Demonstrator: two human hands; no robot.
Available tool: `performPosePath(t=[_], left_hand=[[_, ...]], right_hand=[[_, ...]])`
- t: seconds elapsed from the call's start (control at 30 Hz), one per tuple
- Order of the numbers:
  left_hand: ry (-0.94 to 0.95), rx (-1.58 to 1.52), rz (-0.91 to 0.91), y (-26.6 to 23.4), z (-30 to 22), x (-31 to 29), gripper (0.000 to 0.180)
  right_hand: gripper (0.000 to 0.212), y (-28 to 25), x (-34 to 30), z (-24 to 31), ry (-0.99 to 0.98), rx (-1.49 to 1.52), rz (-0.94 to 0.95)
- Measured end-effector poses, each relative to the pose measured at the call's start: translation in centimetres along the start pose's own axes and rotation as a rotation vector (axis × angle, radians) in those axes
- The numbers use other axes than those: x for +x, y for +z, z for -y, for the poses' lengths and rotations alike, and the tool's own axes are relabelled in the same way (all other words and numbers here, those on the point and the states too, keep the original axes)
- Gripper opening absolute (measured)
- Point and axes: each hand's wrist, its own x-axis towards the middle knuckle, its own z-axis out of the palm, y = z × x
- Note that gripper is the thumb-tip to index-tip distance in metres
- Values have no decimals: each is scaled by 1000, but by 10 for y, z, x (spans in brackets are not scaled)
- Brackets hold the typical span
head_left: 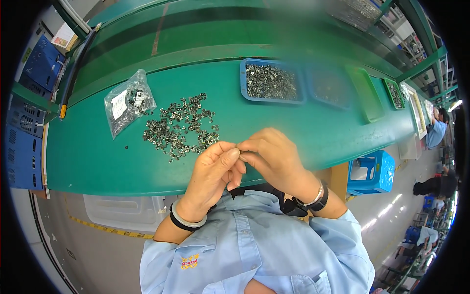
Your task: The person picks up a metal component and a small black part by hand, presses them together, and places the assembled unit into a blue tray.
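Note:
My left hand [215, 169] and my right hand [274, 159] meet at their fingertips above the near edge of the green table [107, 166]. Both are closed in a pinch around a tiny dark piece, mostly hidden by the fingers, so its kind does not show. Just beyond my left hand lies a loose pile of small shiny metal parts [181, 127]. Left of the pile rests a clear plastic bag [128, 103] with a white label and more such parts inside, its opening toward the pile.
At the back stands a blue tray [243, 81] full of small metal parts. Right of it are a blurred blue tray [328, 85], a green tray [367, 93] and a smaller green tray [394, 93] with parts. A blue stool [377, 171] stands on the floor at right; people work farther off.

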Motion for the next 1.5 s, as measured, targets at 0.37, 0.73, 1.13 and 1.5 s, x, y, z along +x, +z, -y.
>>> performPosePath(t=[0.37, 0.73, 1.13, 1.5], left_hand=[[9, -60, 0, 3, 3, 0, 21], [34, -46, -12, 4, 6, 1, 14], [19, -94, 82, -2, 10, 4, 14], [-19, -276, 145, 7, 1, -2, 14]], right_hand=[[24, 4, -5, -5, 20, 104, -106], [20, 6, -9, -3, -44, 82, -115], [22, 5, -14, -4, -15, 151, -122], [16, 7, -10, 1, 35, 359, -170]])
